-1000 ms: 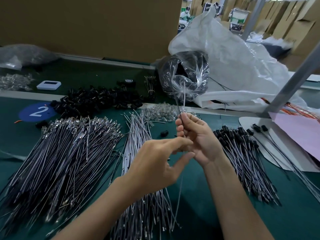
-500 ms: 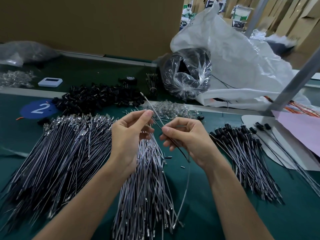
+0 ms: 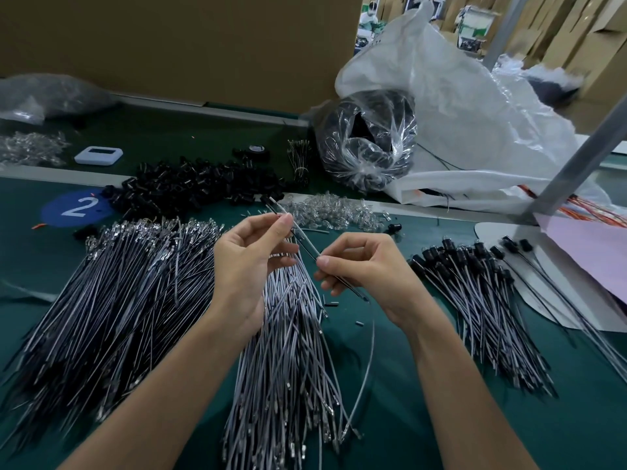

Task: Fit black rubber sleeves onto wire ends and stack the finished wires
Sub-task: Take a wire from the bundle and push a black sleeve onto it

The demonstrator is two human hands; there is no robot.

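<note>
Pinching one thin wire [image 3: 306,241] between them, both hands hover just above the green surface [image 3: 407,418]. The left hand [image 3: 249,262] nips it near its far end with thumb and forefinger, the other fingers curled. The right hand [image 3: 368,266] nips it lower down with thumb and fingertips. The wire slants from upper left to lower right, its tail trailing below the right hand.

Three piles of wires lie on the surface:
- a large dark pile [image 3: 115,300] at the left
- a grey pile [image 3: 288,361] directly under the hands
- a finished pile [image 3: 475,300] at the right, its far ends wearing black sleeves

Beyond the hands lie one heap of loose black rubber sleeves [image 3: 193,188] and one heap of clear parts [image 3: 334,212].

Farther back, one clear plastic bag [image 3: 368,144] holds dark contents and touches a white sack [image 3: 475,106], whose inside cannot be seen
</note>
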